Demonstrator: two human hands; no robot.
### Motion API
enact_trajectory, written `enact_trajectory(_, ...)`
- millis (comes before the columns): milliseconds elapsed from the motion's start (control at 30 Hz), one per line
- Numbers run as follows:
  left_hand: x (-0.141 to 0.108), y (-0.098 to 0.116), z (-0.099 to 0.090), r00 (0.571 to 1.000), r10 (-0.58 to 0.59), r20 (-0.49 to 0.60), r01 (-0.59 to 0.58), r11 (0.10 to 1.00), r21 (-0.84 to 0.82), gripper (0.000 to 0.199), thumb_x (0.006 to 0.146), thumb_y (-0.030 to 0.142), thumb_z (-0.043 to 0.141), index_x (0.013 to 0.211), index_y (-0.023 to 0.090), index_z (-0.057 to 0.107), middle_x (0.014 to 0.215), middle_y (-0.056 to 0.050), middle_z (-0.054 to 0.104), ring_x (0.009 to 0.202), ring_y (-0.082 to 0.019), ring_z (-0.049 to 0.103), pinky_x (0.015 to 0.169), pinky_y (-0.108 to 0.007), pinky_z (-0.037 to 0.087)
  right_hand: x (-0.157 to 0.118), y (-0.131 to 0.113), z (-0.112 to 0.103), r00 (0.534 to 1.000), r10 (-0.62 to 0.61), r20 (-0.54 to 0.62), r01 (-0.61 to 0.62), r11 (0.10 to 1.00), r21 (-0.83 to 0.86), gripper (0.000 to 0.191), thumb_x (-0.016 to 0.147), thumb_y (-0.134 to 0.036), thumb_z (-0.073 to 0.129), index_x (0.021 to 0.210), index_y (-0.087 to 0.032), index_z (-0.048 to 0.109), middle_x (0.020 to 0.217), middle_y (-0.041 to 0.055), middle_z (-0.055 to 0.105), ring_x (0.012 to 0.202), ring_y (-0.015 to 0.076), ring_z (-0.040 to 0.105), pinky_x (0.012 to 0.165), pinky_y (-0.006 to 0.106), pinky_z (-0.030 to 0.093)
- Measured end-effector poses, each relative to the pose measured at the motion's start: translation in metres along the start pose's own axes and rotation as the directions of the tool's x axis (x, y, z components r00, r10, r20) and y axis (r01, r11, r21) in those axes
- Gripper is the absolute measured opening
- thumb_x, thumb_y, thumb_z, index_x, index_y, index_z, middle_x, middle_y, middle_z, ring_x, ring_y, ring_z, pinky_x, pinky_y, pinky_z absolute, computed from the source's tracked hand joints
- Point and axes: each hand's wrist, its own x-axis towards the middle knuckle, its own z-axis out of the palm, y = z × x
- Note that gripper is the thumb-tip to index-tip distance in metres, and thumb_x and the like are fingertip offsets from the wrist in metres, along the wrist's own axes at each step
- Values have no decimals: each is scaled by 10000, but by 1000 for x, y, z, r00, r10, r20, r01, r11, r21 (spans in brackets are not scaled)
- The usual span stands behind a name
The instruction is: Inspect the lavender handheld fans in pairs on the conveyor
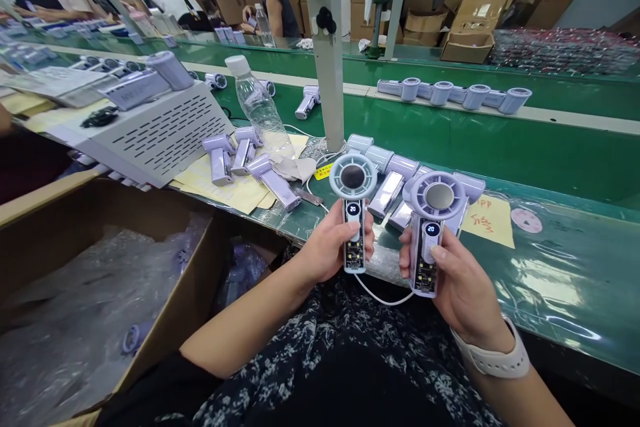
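Observation:
My left hand (333, 243) is wrapped round the handle of a pale blue handheld fan (353, 177), its thumb on the front button. A lavender handheld fan (437, 197) is gripped in my right hand (457, 270), the thumb resting at its button. Both displays are lit and read 20, and circuit boards show through the handles' fronts. A white cable (385, 302) hangs in a loop below the two fans. Just beyond my hands, several more fans (387, 190) lie on the green bench in a row, partly hidden by the held ones.
A clear plastic bottle (263, 110) leans by a metal post (327, 67). At left stand a slotted metal box (175, 123) and a cardboard box (165, 293) holding plastic wrap. Fans (473, 97) line the conveyor (575, 147). Across it sits a person in a dark top (280, 3).

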Motion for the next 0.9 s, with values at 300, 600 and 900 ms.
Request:
enact_trajectory(300, -3, 4, -6, 995, 32, 99, -32, 999, -1, 406, 842, 382, 766, 1124, 185, 550, 877, 17, 599, 631, -113, 626, 568, -266, 561, -3, 1, -1, 998, -53, -16, 53, 998, -19, 240, 954, -436, 693, 1084, -234, 698, 930, 25, 673, 647, 121, 613, 547, 224, 549)
enact_trajectory(600, -2, 1, -10, 999, 26, 35, -31, 990, 141, 433, 842, 460, 785, 1088, 212, 530, 890, -1, 629, 647, -122, 626, 583, -263, 557, 1, -1, 3, 999, -9, -32, 9, 1000, -27, 310, 919, -481, 707, 1076, -214, 691, 900, 46, 676, 695, 156, 621, 616, 276, 576)
enact_trajectory(900, 0, 0, -10, 999, 53, -7, -51, 988, 149, 397, 855, 436, 766, 1037, 203, 500, 885, 3, 614, 639, -138, 647, 584, -297, 565, -1, 0, -2, 999, -1, -35, -3, 993, -122, 220, 943, -407, 719, 1100, -257, 682, 1005, 50, 672, 721, 173, 641, 592, 309, 586)
